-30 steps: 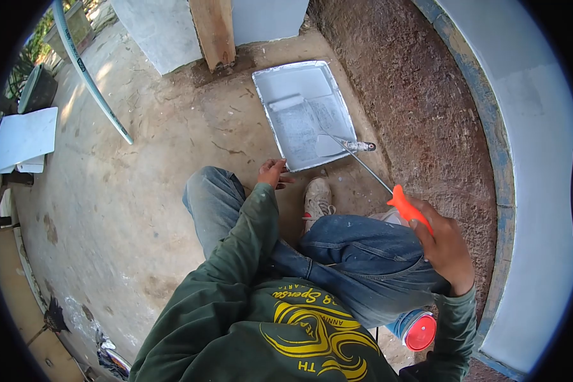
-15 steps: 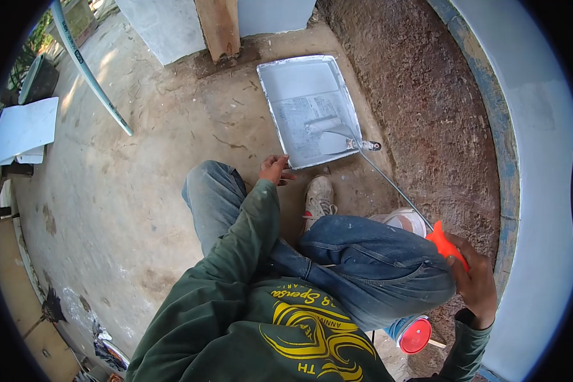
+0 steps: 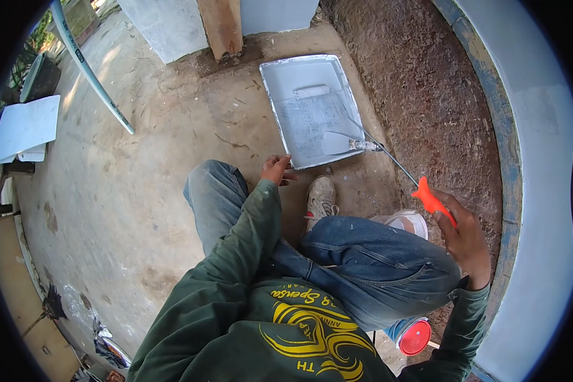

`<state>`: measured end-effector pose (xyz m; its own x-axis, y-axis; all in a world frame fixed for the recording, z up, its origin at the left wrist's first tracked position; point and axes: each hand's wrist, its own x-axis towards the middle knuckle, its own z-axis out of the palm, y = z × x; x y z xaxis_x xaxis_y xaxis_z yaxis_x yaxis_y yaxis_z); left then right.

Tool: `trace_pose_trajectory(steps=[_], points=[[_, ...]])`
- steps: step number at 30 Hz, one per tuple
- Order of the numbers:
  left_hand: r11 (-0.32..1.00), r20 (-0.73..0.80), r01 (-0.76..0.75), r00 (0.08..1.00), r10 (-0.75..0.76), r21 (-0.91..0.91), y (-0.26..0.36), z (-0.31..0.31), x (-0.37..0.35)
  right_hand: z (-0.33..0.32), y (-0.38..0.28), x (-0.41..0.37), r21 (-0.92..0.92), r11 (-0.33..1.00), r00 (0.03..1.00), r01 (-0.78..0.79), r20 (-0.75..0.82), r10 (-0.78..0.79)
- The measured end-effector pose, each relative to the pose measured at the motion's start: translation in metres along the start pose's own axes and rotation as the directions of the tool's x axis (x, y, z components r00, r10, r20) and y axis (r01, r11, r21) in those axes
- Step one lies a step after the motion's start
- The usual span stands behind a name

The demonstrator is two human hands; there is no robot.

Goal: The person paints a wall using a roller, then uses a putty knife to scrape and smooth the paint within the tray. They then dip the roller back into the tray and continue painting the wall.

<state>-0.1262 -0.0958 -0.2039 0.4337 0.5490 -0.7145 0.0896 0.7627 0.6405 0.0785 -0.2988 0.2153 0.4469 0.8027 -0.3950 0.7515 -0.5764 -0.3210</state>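
My right hand (image 3: 466, 239) is wrapped round the orange handle (image 3: 433, 201) of a paint roller. Its thin metal rod runs up and left to the roller head (image 3: 311, 91), which lies at the paint's edge in the upper part of the white tray (image 3: 281, 121). A flat scraper (image 3: 337, 143) rests over the tray's lower right corner, its handle end sticking out past the rim. At the tray's lower left corner, my left hand (image 3: 277, 170) holds the rim, thumb and fingers closed on it.
A white container (image 3: 414, 221) stands beside my right knee, and a red-lidded can (image 3: 415, 337) is below it. A hose (image 3: 89, 73) hangs at the upper left. White boards (image 3: 28, 127) lie at the left. A pale wall (image 3: 541, 159) runs along the right.
The roller head has moved up the tray, away from me. My right hand has moved forward and slightly left with the handle. My left hand has stayed at the tray's corner.
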Motion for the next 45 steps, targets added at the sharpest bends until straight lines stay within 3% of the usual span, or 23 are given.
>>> trace_pose_trajectory(steps=[1,5,8,10,14,16,22,26,32,41,43,45], points=[[1.0,-0.009,0.008,1.0,-0.008,0.004,0.0,0.0,-0.001,0.002,0.003,0.002,-0.012,0.996,0.995,0.087,-0.048,-0.088],[1.0,-0.002,0.022,1.0,-0.022,-0.002,0.001,-0.001,-0.002,0.005,0.006,0.002,-0.035,0.992,0.99,0.125,-0.055,-0.127],[1.0,-0.011,0.018,1.0,-0.018,0.002,-0.001,-0.001,0.0,-0.002,0.0,-0.006,0.007,0.998,0.997,0.065,-0.029,-0.065],[1.0,-0.016,0.021,1.0,-0.021,0.0,-0.003,-0.001,0.001,-0.011,-0.015,-0.013,0.002,0.984,0.98,-0.178,0.094,0.177],[1.0,-0.022,0.023,0.999,-0.023,-0.004,-0.003,0.0,0.001,-0.012,-0.004,-0.034,-0.004,0.99,0.986,-0.142,0.092,0.142],[1.0,-0.027,0.029,0.999,-0.029,-0.006,-0.004,0.0,0.002,-0.012,0.001,-0.04,0.031,0.999,0.999,-0.013,0.033,0.012],[1.0,-0.043,0.022,0.999,-0.021,0.022,-0.006,0.001,0.005,-0.009,-0.011,-0.015,0.016,0.984,0.981,-0.175,0.09,0.173],[1.0,-0.016,0.012,1.0,-0.012,0.003,-0.003,-0.002,0.001,0.007,0.0,0.0,0.018,0.999,0.999,-0.034,0.021,0.034],[1.0,0.0,0.029,1.0,-0.029,-0.002,-0.002,-0.001,0.0,-0.004,0.002,-0.023,0.008,0.995,0.994,-0.095,0.063,0.094],[1.0,-0.042,0.009,0.999,-0.009,0.011,-0.003,0.002,-0.001,-0.016,0.007,-0.053,0.081,0.996,1.0,-0.02,-0.001,0.02],[1.0,-0.04,0.01,0.999,-0.01,0.005,-0.003,0.0,0.0,-0.02,0.003,-0.051,0.094,0.987,0.991,-0.128,0.044,0.124],[1.0,-0.03,0.012,0.999,-0.012,0.001,-0.003,0.001,0.001,-0.018,0.0,-0.045,0.074,0.988,0.99,-0.137,0.027,0.135]])
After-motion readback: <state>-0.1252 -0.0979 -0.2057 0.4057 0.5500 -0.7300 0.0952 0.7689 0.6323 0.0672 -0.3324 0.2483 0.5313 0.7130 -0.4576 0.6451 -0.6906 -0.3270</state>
